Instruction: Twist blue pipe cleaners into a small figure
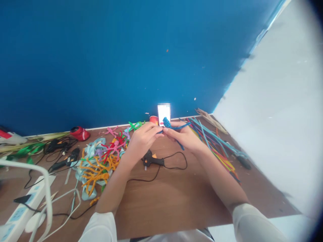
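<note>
Both hands meet above the far middle of the table around a blue pipe-cleaner figure [167,122] with a coiled, knotted top. My left hand [145,136] pinches a blue strand at the figure's lower left. My right hand [183,136] grips it from the right, thumb and fingers closed at its base. One blue end sticks out to the right over my right hand, another hangs below. A lit phone [164,111] stands upright against the wall just behind. Beneath my hands lies a black glue gun [152,159] with its cable.
Left of my hands is a heap of twisted orange pipe cleaners [94,173], red and pink figures and light blue ribbon. Straight pipe cleaners [214,137] lie in a bundle at right. A power strip [24,208], cables and a red cup [153,119] are also here.
</note>
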Demonstrator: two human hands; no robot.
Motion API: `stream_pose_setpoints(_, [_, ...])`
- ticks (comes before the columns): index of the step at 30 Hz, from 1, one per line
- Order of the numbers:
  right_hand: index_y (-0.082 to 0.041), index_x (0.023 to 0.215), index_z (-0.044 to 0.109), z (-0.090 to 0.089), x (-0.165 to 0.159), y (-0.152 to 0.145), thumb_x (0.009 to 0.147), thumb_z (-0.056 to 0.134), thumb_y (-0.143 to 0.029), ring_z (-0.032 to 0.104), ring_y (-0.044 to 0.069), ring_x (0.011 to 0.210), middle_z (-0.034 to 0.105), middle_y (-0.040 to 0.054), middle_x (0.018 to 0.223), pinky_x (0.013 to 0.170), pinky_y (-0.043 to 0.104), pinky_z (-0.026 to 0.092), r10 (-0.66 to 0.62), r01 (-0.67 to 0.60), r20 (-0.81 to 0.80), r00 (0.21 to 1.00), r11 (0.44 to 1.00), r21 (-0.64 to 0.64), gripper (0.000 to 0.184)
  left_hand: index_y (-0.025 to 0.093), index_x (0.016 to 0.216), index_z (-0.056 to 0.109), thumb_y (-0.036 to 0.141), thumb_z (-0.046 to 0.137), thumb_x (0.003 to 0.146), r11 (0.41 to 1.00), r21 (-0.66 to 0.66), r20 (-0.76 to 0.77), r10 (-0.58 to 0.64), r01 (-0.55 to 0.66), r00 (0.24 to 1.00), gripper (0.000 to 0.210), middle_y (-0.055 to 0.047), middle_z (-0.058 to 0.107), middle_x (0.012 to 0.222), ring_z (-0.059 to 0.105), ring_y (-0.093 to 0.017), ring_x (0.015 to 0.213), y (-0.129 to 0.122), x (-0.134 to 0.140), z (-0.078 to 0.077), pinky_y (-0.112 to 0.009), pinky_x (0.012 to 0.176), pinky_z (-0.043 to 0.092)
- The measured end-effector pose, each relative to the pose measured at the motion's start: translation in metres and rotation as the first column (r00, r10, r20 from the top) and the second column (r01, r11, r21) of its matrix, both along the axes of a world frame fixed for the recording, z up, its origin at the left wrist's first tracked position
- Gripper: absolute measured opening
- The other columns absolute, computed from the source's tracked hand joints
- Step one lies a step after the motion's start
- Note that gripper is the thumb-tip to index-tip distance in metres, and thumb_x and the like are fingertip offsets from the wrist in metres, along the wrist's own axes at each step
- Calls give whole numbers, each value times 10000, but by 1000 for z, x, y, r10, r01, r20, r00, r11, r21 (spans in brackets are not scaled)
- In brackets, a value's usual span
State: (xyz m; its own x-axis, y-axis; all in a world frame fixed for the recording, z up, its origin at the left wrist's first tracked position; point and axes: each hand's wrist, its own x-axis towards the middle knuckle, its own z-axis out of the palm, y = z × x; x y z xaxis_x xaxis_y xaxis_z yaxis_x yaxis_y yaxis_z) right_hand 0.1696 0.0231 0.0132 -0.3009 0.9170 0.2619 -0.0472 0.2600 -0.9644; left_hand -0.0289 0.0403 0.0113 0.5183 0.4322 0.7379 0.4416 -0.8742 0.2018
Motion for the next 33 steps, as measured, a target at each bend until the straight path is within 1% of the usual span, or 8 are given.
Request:
stream_pose_setpoints(5, [-172,808,660,0,3,1,935,643,-394,428,99,603,504,-36,632,560,253,320,16,-24,75,997,994,109,256,193,957,714,288,586,979,995,-84,39,50,-46,998,160,-65,757,927,668,-184,871,-2,0,2,-303,809,479])
stream_pose_setpoints(9, [-171,839,640,-4,3,6,976,565,-307,518,130,702,604,7,748,658,271,398,-35,-48,239,970,941,335,207,188,766,693,381,598,958,896,-436,130,155,-84,979,288,-20,677,697,570,-144,640,-6,4,7,-272,634,399])
stream_pose_setpoints(12, [-184,901,636,-12,3,11,988,517,-221,515,163,760,630,32,791,693,301,391,-232,-110,395,889,729,676,151,170,616,576,446,650,896,677,-723,323,152,139,934,400,22,494,541,406,-95,513,-5,7,9,-240,512,276])
stream_pose_setpoints(15, [-205,1000,635,-18,6,13,999,505,-174,527,191,831,681,51,855,739,329,388,-479,-208,417,772,429,879,134,174,569,481,481,736,792,327,-850,486,182,413,855,457,76,296,483,225,-56,447,-3,10,7,-223,459,159])
stream_pose_setpoints(18, [-219,1081,625,-17,10,11,995,525,-157,546,200,873,716,52,915,746,343,389,-599,-210,352,719,295,932,146,176,606,494,461,758,769,133,-824,566,228,551,792,421,99,243,491,181,-44,431,-6,15,5,-206,438,153])
stream_pose_setpoints(20, [-226,1077,620,-14,12,10,979,552,-164,549,205,879,720,47,922,755,348,404,-565,-158,323,759,321,934,134,176,602,494,472,711,832,248,-810,581,224,531,782,432,76,332,488,279,-53,436,-9,17,4,-202,443,247])
stream_pose_setpoints(26, [-209,822,605,-6,6,4,969,550,-195,528,147,699,612,12,742,657,300,421,-306,101,207,929,750,654,157,215,1046,681,357,751,858,884,-459,409,117,93,905,246,-30,731,906,659,-132,770,-10,11,3,-252,683,502])
stream_pose_setpoints(33, [-195,778,605,0,3,-3,966,568,-332,488,122,623,562,-21,659,604,280,388,-51,3,146,988,950,311,236,217,1023,707,214,568,983,1000,-19,165,-8,11,986,145,-60,769,969,694,-159,898,1,-2,-3,-306,787,533])
